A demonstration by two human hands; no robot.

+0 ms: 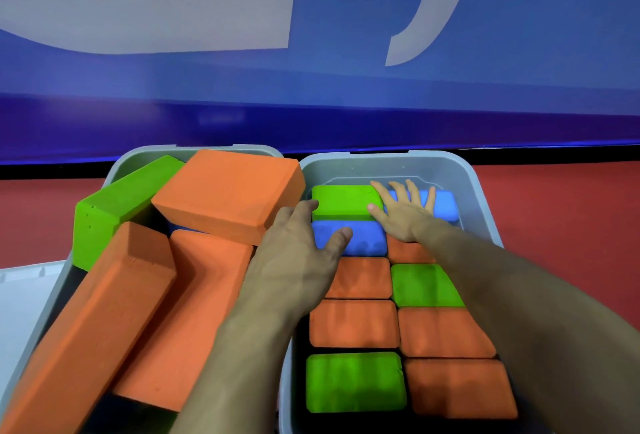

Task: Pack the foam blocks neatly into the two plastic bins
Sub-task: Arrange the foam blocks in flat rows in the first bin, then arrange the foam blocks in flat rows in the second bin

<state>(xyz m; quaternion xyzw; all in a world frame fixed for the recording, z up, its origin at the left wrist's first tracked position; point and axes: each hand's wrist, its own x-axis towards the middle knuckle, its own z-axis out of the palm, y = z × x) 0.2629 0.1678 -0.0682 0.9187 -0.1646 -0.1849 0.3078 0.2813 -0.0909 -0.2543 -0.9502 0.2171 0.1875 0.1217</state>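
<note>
Two grey plastic bins stand side by side. The right bin [398,163] holds foam blocks standing on end in two tidy rows, orange, green and blue. My right hand [403,208] lies flat with spread fingers on a blue block [445,205] at the far end. My left hand [298,250] rests over the bin's left edge, its thumb on another blue block [363,239], its fingers touching a green block [343,199]. The left bin [135,160] holds loosely piled blocks: a flat orange block [228,194], a green block [110,212] and two long orange blocks [93,322].
A blue wall with white lettering [311,35] rises behind the bins. The bins sit on a red surface [561,212]. A white surface [20,295] shows at the left edge beside the left bin.
</note>
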